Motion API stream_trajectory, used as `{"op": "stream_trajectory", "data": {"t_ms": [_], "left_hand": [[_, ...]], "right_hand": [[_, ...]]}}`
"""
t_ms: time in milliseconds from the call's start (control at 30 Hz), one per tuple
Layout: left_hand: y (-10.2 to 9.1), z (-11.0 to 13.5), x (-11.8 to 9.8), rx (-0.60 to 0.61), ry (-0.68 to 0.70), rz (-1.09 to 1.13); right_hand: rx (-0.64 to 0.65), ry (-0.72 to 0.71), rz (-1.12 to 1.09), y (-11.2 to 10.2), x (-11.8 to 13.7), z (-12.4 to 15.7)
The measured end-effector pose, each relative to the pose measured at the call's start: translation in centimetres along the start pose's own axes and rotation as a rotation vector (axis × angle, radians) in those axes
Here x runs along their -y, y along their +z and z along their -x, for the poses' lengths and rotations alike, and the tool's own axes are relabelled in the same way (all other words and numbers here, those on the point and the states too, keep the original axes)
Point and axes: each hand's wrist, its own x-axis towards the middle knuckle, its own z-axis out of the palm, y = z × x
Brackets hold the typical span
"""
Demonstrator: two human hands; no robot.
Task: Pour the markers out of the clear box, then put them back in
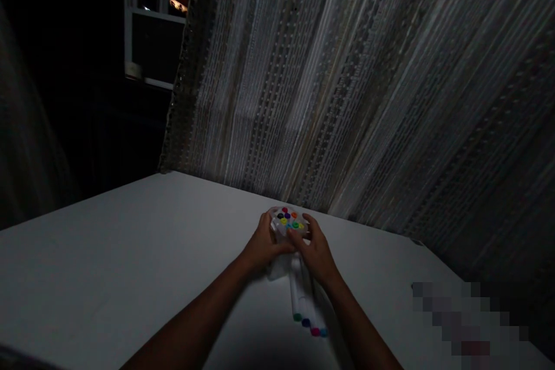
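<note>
White barrels with coloured ends make up the four loose markers point(299, 295) that, in my head view, lie side by side on the table point(130, 243), their green, dark blue, pink and light blue ends towards me. Just beyond them, near the table's far edge, is the clear container point(281, 235), filled with coloured tops point(287, 215): I count roughly eight, among them red, orange, yellow, green, purple and black. As I judge it, the larger share is gathered in the container and four are out of it. My left hand point(262, 245) is half curled round its left side, thumb across the front; my right hand point(315, 245) bends about the right side, thumb near the front rim, so both seem to have hold of it, fingers spread only as wide as it needs. I cannot tell whether its base rests on the table. My hands hide its middle and the far ends of the loose markers, and the light is dim. A pale curtain point(303, 81) hangs close behind; to the left is a dark window point(158, 46). Near the table's right edge, a pixelated patch point(459, 315) hides something I cannot make out.
</note>
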Motion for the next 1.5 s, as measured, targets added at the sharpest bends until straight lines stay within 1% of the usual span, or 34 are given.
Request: {"op": "stream_trajectory", "data": {"t_ms": [67,133,200,267,333,367,400,433,467,500,533,600,667,700,833,900,967,1000,1067,1133,1200,1233,1300,1367,1433,1500], "left_hand": [[-0.5,0.0,-0.4,0.086,-0.033,0.087],[-1.2,-0.1,-0.7,0.138,-0.051,0.109],[-2.0,-0.3,-1.0,0.148,-0.073,0.100],[-2.4,-0.5,-1.0,0.154,-0.112,0.051],[-2.4,-0.5,-1.0,0.154,-0.154,-0.016],[-2.2,-0.5,-1.0,0.140,-0.169,-0.044],[-2.0,-0.4,-1.0,0.114,-0.175,-0.063],[-1.7,-0.3,-1.0,0.082,-0.178,-0.076],[-1.5,-0.2,-1.0,0.044,-0.174,-0.084],[-1.2,-0.1,-1.1,0.008,-0.167,-0.089],[-1.0,-0.1,-1.1,-0.024,-0.161,-0.094],[-0.7,0.0,-1.0,-0.067,-0.140,-0.088],[-0.6,0.0,-0.9,-0.082,-0.115,-0.070],[-0.6,0.0,-0.8,-0.077,-0.109,-0.064],[-0.6,0.0,-0.5,-0.058,-0.114,-0.055],[-0.5,0.1,-0.5,-0.061,-0.125,-0.048],[-0.4,0.1,-0.6,-0.064,-0.139,-0.038],[-0.4,0.1,-0.6,-0.063,-0.141,-0.028],[-0.3,0.1,-0.6,-0.046,-0.134,-0.006],[-0.4,0.1,-0.5,-0.022,-0.118,0.005],[-0.5,0.1,-0.3,-0.002,-0.110,0.015],[-0.5,0.1,-0.2,0.005,-0.109,0.027],[-0.5,0.1,0.0,0.016,-0.104,0.056],[-0.5,0.1,0.0,0.025,-0.094,0.077],[-0.3,0.2,-0.1,0.027,-0.096,0.082],[-0.2,0.2,-0.4,0.022,-0.103,0.076]], "right_hand": [[0.016,0.011,-0.086,0.6,-0.4,0.3],[0.013,-0.018,-0.186,0.9,-0.8,0.4],[0.044,-0.044,-0.281,0.8,-1.5,0.4],[0.117,-0.065,-0.349,0.6,-2.5,0.2],[0.138,-0.066,-0.343,0.2,-3.7,-0.1],[0.098,-0.053,-0.285,-0.1,-4.4,-0.2],[0.039,-0.028,-0.178,-0.5,-5.0,-0.3],[-0.021,0.008,-0.026,-0.8,-5.5,-0.3],[-0.053,0.053,0.156,-1.2,-6.0,-0.3],[-0.047,0.103,0.337,-1.5,-6.3,-0.2],[-0.003,0.153,0.503,-1.8,-6.6,-0.1],[0.142,0.237,0.731,-2.1,-6.9,0.2],[0.242,0.287,0.832,-2.2,-7.0,0.5],[0.260,0.300,0.855,-2.1,-7.0,0.7],[0.232,0.296,0.878,-1.8,-6.7,0.9],[0.171,0.285,0.840,-1.9,-6.6,0.7],[0.043,0.259,0.713,-2.2,-6.5,0.4],[-0.038,0.229,0.604,-2.4,-6.4,0.2],[-0.196,0.140,0.312,-2.9,-6.2,-0.2],[-0.320,0.036,0.009,-3.5,-5.6,-0.3],[-0.425,-0.045,-0.214,-4.3,-4.5,-0.3],[-0.481,-0.078,-0.287,-4.7,-3.7,-0.3],[-0.584,-0.139,-0.383,-5.5,-1.8,-0.3],[-0.645,-0.238,-0.415,-6.1,0.5,-0.5],[-0.661,-0.351,-0.430,-6.3,2.7,-1.0],[-0.625,-0.426,-0.440,-5.9,4.5,-1.6]]}}
